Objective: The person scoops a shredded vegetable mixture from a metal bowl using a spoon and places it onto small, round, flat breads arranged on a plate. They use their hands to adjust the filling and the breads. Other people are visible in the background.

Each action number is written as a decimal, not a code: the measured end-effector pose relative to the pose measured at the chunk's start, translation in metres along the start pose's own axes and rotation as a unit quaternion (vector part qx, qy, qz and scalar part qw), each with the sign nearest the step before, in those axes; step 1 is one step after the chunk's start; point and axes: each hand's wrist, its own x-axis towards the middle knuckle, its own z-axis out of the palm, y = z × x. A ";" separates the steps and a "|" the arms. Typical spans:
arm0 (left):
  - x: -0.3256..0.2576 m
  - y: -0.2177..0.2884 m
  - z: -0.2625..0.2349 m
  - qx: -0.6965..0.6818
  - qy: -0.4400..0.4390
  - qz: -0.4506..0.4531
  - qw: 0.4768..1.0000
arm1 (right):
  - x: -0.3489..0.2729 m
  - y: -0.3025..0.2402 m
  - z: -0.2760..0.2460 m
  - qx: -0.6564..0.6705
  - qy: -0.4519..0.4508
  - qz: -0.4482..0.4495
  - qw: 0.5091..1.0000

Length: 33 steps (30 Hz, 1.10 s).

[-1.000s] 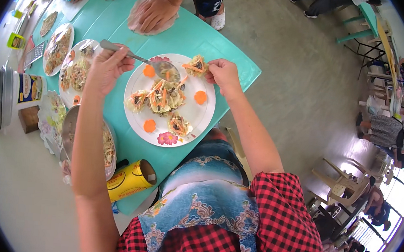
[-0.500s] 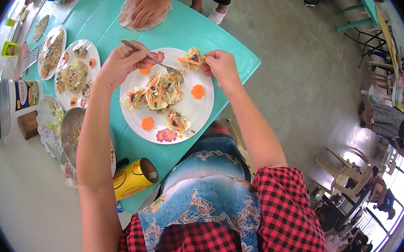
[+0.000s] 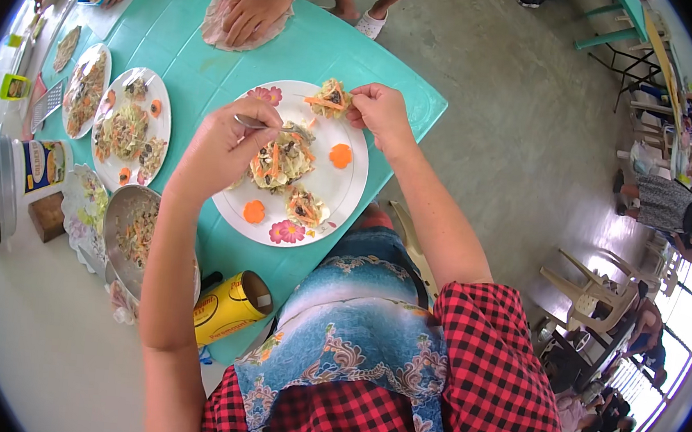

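Note:
My left hand (image 3: 237, 142) is closed around the handle of a metal spoon (image 3: 297, 132), whose bowl lies over the filled cabbage mound in the middle of a white floral plate (image 3: 345, 204). With fingers and thumb, my right hand (image 3: 380, 114) pinches the outer side of a small cabbage cup (image 3: 328, 99) at the plate's far right edge. Carrot strips and dark bits fill that cup. Another filled cup (image 3: 306, 207) sits on the near part of the plate, between two flower-cut carrot slices (image 3: 340, 156). My left hand covers the plate's left side.
Left of my forearm stand a metal bowl (image 3: 135, 230) of chopped filling and more plates of food (image 3: 158, 101). A yellow can (image 3: 231, 309) lies by the turquoise table's (image 3: 406, 98) near edge. Across it, another person's hand (image 3: 257, 12) presses a pale cloth (image 3: 219, 16).
My left hand has moved right and nearer me with the spoon, now covering the plate's left part. My right hand stays at the cabbage cup.

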 end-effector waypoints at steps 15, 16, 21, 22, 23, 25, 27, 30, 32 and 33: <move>-0.011 0.012 0.026 0.106 0.039 0.064 0.992 | 0.003 0.003 0.001 -0.009 0.003 -0.014 1.000; -0.012 0.011 0.028 0.122 0.040 0.074 0.989 | 0.003 0.003 0.002 -0.009 0.003 -0.015 1.000; -0.020 0.018 0.036 0.138 0.041 0.080 0.986 | 0.004 0.004 0.001 -0.008 0.000 -0.016 1.000; -0.022 0.018 0.037 0.152 0.042 0.080 0.984 | 0.004 0.004 0.001 -0.009 -0.002 -0.017 1.000; -0.024 0.018 0.037 0.165 0.043 0.079 0.982 | 0.003 0.004 0.001 -0.010 -0.004 -0.018 1.000; -0.028 0.023 0.042 0.171 0.047 0.104 0.979 | 0.004 0.004 0.001 -0.007 -0.006 -0.021 1.000; -0.032 0.024 0.043 0.178 0.053 0.123 0.975 | 0.003 0.004 0.001 -0.004 -0.006 -0.020 1.000; -0.035 0.020 0.043 0.193 0.065 0.146 0.968 | 0.002 0.002 0.002 -0.001 -0.006 -0.017 1.000; -0.034 0.020 0.043 0.204 0.070 0.165 0.962 | 0.001 0.002 0.001 0.000 -0.010 -0.021 1.000; -0.035 0.021 0.043 0.195 0.069 0.152 0.967 | 0.001 0.001 0.002 -0.003 -0.007 -0.019 1.000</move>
